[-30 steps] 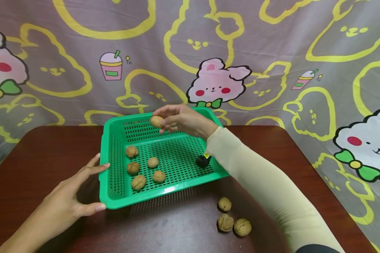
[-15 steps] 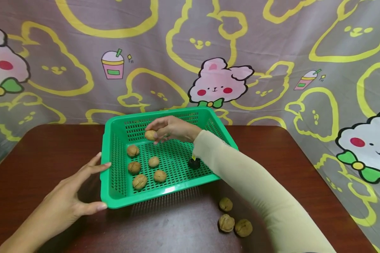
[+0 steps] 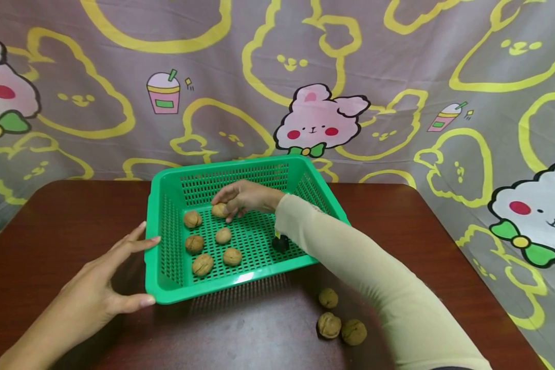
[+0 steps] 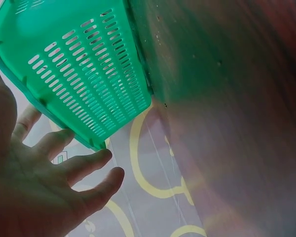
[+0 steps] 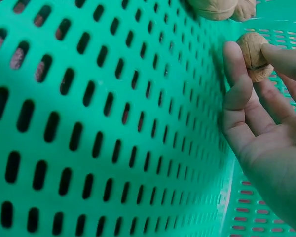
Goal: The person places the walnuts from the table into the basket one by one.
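My left hand [image 3: 92,285] touches the left rim of a green plastic basket [image 3: 203,289], fingers spread and fairly straight, thumb at the near corner. In the left wrist view, its fingers lie loosely along the basket's slotted wall [image 4: 84,74]. My right hand [image 3: 247,198] reaches inside the basket and pinches a walnut [image 3: 219,209] between thumb and fingers, low over the slotted floor. The right wrist view has that walnut [image 5: 256,57] at the fingertips. Several walnuts, one a walnut [image 3: 202,264] at the near left, lie on the basket's left side.
Three loose walnuts [image 3: 329,325] sit on the dark wooden table [image 3: 240,334] in front of the basket, near my right sleeve [image 3: 351,257]. A small black object [image 3: 280,243] shows under the right wrist. A patterned curtain [image 3: 213,61] hangs behind the table.
My right hand has lowered the walnut from rim height down toward the basket floor, slightly leftward. The left hand stays at the basket's rim.
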The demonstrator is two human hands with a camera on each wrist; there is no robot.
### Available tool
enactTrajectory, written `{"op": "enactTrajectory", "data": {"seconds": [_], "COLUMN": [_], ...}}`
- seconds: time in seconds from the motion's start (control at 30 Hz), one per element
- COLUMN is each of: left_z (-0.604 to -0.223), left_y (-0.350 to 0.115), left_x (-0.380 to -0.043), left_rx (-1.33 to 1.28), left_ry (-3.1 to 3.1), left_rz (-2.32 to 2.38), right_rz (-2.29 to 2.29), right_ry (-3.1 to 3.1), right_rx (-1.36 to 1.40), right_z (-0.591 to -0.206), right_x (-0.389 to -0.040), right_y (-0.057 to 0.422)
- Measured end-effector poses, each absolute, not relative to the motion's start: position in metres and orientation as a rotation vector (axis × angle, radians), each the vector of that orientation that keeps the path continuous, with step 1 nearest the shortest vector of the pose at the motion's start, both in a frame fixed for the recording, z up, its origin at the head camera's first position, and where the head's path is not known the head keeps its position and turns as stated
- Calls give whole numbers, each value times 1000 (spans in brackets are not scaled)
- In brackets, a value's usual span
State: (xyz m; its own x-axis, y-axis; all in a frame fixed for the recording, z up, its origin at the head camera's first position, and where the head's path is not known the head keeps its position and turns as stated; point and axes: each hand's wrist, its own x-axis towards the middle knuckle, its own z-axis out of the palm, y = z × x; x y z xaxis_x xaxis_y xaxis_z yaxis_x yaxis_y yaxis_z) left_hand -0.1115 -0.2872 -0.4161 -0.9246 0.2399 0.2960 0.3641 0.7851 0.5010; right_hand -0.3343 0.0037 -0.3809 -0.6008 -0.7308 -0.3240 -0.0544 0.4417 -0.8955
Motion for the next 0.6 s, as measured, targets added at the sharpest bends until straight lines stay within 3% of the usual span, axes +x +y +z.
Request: {"op": "enactTrajectory", "data": {"seconds": [0.6], "left_z": [-417], "left_y": [-282], "left_x": [-111], "left_rx": [-457], "left_ry": [-2786], "left_rz": [-862], "right_rz": [-1127], "right_ry": [2019], "right_rx": [-690], "right_z": [-387], "right_x": [-336], "right_y": [0]}}
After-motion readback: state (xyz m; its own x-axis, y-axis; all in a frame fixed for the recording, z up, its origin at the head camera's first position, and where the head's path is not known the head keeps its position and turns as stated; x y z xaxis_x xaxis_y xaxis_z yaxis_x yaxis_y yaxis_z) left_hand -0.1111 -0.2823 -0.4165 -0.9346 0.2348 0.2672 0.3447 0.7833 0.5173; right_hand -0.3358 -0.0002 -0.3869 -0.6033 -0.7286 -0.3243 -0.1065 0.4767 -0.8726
